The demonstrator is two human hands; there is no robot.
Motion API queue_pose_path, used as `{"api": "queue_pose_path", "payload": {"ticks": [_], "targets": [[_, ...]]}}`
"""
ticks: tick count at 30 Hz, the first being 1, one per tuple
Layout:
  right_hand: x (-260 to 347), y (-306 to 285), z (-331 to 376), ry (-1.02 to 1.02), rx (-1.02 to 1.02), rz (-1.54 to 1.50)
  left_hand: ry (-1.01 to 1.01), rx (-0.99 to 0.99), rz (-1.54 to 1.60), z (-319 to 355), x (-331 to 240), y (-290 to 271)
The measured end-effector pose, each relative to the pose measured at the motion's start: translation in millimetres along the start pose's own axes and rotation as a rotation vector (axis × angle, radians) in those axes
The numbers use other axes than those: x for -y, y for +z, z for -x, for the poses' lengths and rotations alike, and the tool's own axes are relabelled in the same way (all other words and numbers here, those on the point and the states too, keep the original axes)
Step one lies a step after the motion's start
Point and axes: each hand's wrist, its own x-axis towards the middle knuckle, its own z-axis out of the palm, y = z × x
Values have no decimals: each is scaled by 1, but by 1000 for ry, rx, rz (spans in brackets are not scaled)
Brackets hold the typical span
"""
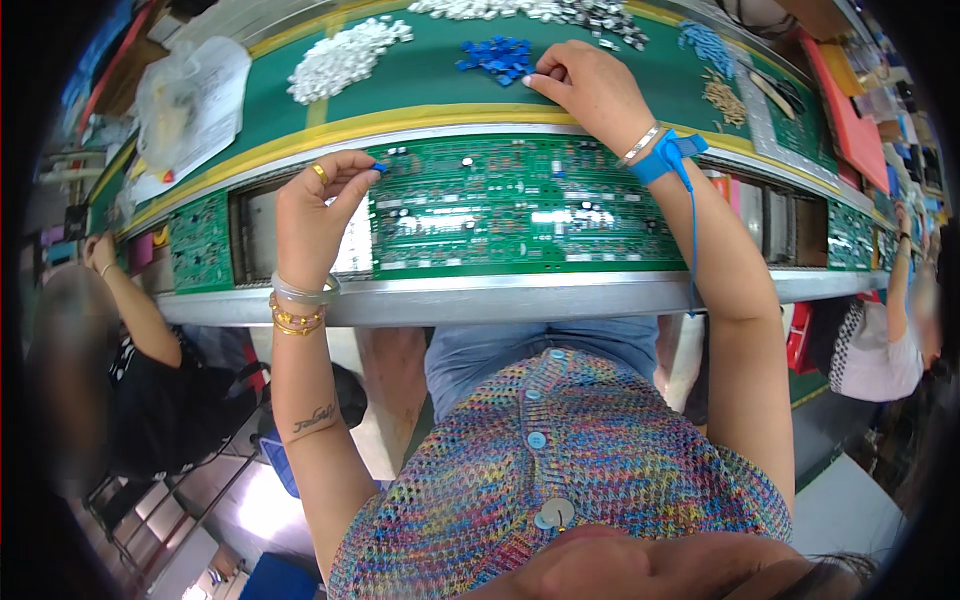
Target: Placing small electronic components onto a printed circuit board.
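Observation:
A wide green circuit board [500, 252], dotted with small parts, lies in the metal rail in front of me. Over its upper left corner my left hand [315, 205] pinches a small blue electronic component [380, 168] between thumb and index finger. Beyond the board, a loose heap of blue components [495, 55] rests on the green mat. My right hand [595, 95] is beside the right side of that heap, its fingers curled and closed toward the thumb. Whether anything is between those fingertips is too small to make out. A blue wrist strap [660, 160] with a cord circles my right wrist.
White parts [345, 60] are heaped at the back left. Light blue parts [706, 48] and tan parts [724, 100] lie at the back right. A plastic bag [170, 110] sits on paper at the left. Co-workers sit on both sides along the metal rail [500, 300].

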Motion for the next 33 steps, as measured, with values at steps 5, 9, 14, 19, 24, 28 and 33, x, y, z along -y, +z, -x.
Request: {"api": "queue_pose_path", "payload": {"ticks": [5, 9, 14, 19, 24, 28, 33], "targets": [[-1, 2, 0, -96, 14, 110, 167, -23, -277, 13, 10, -15], [23, -18, 14, 80, 109, -121, 265, -48, -450, 13, 8, -8], [30, -35, 49, -26, 93, -190, 290, -45, -462, 8, 13, -4], [26, -36, 61, 80, 103, -296, 323, -44, -530, 7, 12, -4], [24, -34, 61, 128, 166, -330, 325, -37, -544, 8, 12, -4], [23, -32, 62, 146, 154, -336, 355, -23, -578, 7, 12, -5], [22, -31, 62, 132, 133, -315, 352, -42, -557, 8, 9, -4]]}}
